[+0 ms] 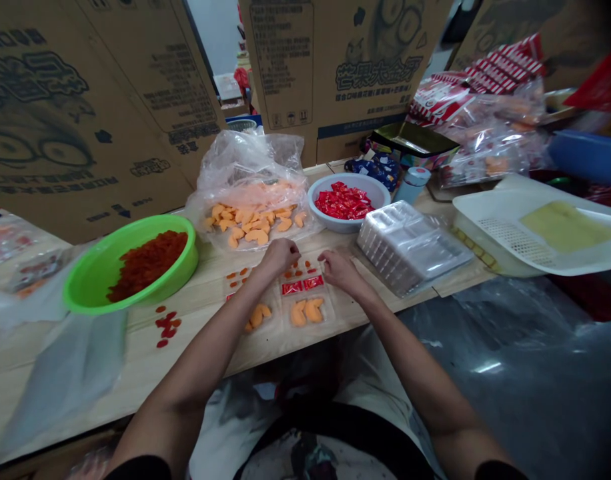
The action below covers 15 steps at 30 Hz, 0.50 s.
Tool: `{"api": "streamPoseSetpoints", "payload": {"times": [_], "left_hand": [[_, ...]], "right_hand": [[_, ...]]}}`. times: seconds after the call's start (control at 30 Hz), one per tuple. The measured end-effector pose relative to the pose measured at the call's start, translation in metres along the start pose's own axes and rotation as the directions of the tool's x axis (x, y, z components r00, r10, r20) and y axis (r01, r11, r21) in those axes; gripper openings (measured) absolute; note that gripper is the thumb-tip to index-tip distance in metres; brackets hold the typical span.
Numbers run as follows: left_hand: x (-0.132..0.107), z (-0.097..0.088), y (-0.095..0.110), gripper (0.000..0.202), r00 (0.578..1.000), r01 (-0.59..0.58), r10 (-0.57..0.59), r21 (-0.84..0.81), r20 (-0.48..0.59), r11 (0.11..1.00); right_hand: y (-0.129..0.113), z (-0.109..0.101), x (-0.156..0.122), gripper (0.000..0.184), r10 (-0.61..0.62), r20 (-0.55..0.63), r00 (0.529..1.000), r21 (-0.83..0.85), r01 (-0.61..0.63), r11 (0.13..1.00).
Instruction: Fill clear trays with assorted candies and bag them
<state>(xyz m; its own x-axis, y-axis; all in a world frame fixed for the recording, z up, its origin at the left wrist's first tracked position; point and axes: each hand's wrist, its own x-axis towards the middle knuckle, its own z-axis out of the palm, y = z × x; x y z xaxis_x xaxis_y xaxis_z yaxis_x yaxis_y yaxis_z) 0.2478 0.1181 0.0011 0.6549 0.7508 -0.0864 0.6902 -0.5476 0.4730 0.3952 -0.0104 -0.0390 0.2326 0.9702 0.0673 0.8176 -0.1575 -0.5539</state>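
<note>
My left hand (280,256) is over the top of a clear plastic tray (329,313), its fingers closed in a pinch; what they hold is hidden. At the tray's upper right corner my right hand (338,271) also has its fingers drawn together, and anything in them is too small to name. Small orange discs lie in the tray's top section, two red sachets (302,285) across its middle and curved orange pieces (306,311) at its near end. A second tray, similarly filled, lies to the left, with orange pieces (259,316) showing; my left forearm partly hides it.
A green basin (75,285) holds dark orange-red pieces, with loose red discs (168,323) in front. Behind the trays are a plastic bag (245,157) of orange pieces and a bowl (325,217) of red sachets. Stacked clear trays (405,247) and a white basket (495,227) stand right; cartons (345,73) behind.
</note>
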Motion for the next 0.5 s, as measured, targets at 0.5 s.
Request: {"api": "streamPoseSetpoints", "payload": {"times": [0.5], "left_hand": [[-0.029,0.018,-0.009,0.032,1.000,0.020,-0.019,0.093,-0.006,0.996]], "right_hand": [[-0.039,0.008,0.017,0.025,0.101,0.141,0.985,-0.299,-0.055,0.953]]}}
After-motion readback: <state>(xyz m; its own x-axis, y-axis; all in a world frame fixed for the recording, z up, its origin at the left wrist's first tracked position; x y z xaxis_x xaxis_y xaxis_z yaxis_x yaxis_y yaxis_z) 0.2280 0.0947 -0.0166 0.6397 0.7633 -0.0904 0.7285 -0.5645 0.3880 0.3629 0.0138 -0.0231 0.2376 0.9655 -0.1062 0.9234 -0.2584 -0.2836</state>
